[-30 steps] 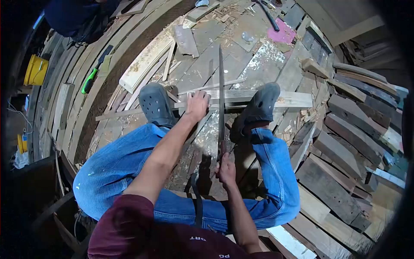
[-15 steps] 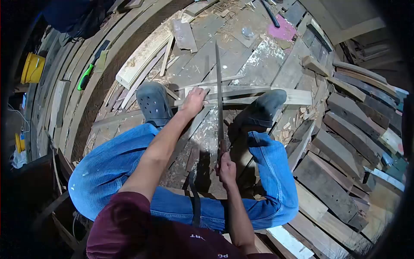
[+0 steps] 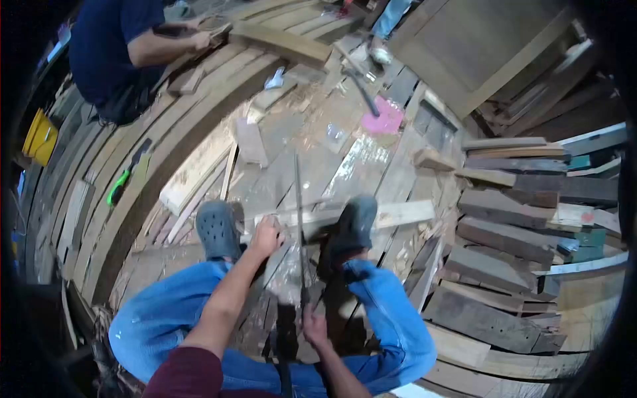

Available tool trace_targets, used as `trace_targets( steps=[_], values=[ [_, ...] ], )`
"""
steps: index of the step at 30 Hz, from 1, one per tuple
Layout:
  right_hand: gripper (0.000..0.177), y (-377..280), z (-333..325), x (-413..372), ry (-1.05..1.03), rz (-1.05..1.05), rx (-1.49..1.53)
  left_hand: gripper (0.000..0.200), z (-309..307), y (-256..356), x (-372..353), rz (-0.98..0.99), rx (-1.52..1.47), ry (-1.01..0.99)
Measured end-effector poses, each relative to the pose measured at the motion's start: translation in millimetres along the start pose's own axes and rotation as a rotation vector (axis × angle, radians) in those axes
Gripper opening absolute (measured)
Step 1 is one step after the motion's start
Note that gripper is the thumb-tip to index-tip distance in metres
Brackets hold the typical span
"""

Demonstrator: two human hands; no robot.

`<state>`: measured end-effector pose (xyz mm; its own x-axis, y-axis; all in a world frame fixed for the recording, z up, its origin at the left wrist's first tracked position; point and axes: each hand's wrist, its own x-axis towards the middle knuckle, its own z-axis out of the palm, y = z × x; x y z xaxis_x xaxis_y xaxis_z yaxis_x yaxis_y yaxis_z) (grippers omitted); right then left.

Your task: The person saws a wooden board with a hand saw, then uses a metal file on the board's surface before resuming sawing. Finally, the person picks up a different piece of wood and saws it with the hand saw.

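A pale wooden strip (image 3: 406, 213) lies crosswise between my feet, one shoe (image 3: 358, 219) resting against or over it. My left hand (image 3: 267, 237) is closed on the strip near its left end, fingers curled. In my right hand (image 3: 314, 325) is the handle of a handsaw, partly hidden by the fingers. The long saw blade (image 3: 299, 225) points away from me and crosses the strip just right of my left hand. Motion blur hides whether its teeth are in the wood.
Stacked timber offcuts (image 3: 494, 268) line the right side. On the left planks lies a green-handled tool (image 3: 119, 187), near a yellow bucket (image 3: 41, 138). A person in a dark shirt (image 3: 113, 60) works at upper left. A pink piece (image 3: 383, 116) and wood scraps lie ahead.
The view has tilted up, bringing the other person's arms and another person's foot into sight. Both hands stay on the strip and saw; the saw still lies across the strip.
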<state>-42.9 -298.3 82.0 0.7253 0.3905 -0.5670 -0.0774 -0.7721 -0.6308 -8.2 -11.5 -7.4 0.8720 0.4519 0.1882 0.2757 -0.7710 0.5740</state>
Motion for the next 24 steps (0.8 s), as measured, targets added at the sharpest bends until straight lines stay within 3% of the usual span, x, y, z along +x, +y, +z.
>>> trace_targets(
  steps=[1, 5, 8, 12, 15, 17, 19, 21, 23, 24],
  values=[
    [0.076, -1, 3, -2, 0.057, -0.084, -0.019, 0.032, -3, 4, 2, -0.036, 0.048, -0.041],
    [0.074, 19, 13, 11, -0.050, 0.106, 0.064, 0.037, 6, 8, 5, -0.130, 0.103, -0.113],
    [0.072, -3, 4, 2, -0.070, 0.166, 0.157, 0.034, 6, 10, 2, -0.120, 0.123, -0.142],
    [0.074, 5, 3, 10, -0.079, 0.191, 0.181, 0.030, 9, 6, 0, 0.003, 0.166, -0.061],
    [0.076, 1, 1, 8, -0.028, 0.175, 0.085, 0.039, 10, -3, 7, 0.111, 0.138, -0.136],
    [0.077, -8, -2, 3, -0.019, 0.193, 0.050, 0.032, 5, -2, 8, 0.150, 0.152, -0.174],
    [0.078, -22, -7, -8, -0.071, 0.276, 0.116, 0.024, 8, -5, 6, 0.186, 0.153, -0.179],
    [0.078, -27, -6, -16, -0.084, 0.365, 0.146, 0.027, 11, -8, 3, 0.230, 0.127, -0.122],
    [0.075, 33, 18, 10, -0.072, 0.205, 0.079, 0.032, 19, -12, 2, 0.223, 0.152, -0.145],
    [0.075, 3, 10, -6, -0.075, 0.261, 0.176, 0.028, 16, -12, 2, 0.210, 0.135, -0.194]
  ],
)
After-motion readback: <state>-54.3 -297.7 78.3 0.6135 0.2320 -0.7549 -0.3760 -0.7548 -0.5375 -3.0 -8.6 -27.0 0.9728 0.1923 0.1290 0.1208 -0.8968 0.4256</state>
